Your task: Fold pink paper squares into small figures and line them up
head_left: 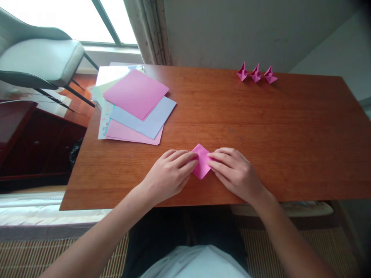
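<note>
A small pink paper folded into a diamond [201,161] lies near the front edge of the wooden table [261,127]. My left hand [169,173] presses its fingertips on the diamond's left side. My right hand [234,170] presses its fingertips on the right side. The fingers of both hands are held together and bent down onto the paper, which stays flat on the table.
A stack of pink and pale blue paper sheets [136,104] lies at the table's back left. Three folded pink paper figures [256,73] stand in a row at the back right. A grey chair [40,58] stands by the window, left of the table.
</note>
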Available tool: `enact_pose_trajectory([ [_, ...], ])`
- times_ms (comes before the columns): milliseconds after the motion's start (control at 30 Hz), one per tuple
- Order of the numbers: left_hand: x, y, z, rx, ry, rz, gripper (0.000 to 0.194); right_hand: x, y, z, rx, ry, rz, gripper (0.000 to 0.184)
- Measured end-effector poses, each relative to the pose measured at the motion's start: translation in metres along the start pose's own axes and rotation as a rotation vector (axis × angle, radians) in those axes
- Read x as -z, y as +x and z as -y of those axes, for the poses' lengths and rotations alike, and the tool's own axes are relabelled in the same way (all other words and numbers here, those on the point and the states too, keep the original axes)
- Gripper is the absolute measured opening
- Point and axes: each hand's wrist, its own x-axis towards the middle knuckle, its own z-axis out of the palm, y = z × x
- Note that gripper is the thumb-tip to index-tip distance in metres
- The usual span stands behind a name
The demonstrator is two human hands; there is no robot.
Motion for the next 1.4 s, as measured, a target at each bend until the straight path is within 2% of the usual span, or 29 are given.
enact_pose_trajectory([
  [200, 0.0, -0.002, -0.002, -0.013, 0.014, 0.008, 0.025, -0.001, -0.001, 0.001, -0.051, -0.023, -0.033, 0.025],
  [633, -0.002, 0.008, -0.011, 0.02, -0.004, 0.0, 0.021, -0.002, 0.002, 0.002, -0.17, 0.12, -0.02, 0.023],
  [933, -0.016, 0.008, -0.017, 0.038, 0.013, -0.064, 0.023, -0.002, 0.004, 0.003, -0.183, 0.141, -0.028, 0.019],
  [1167, -0.019, 0.009, -0.023, 0.094, -0.034, -0.108, 0.02, 0.0, 0.003, 0.006, -0.204, 0.161, -0.009, 0.023],
  [1400, -0.02, 0.008, -0.027, 0.123, -0.024, -0.105, 0.02, -0.003, 0.014, -0.004, -0.16, 0.183, -0.014, 0.026],
])
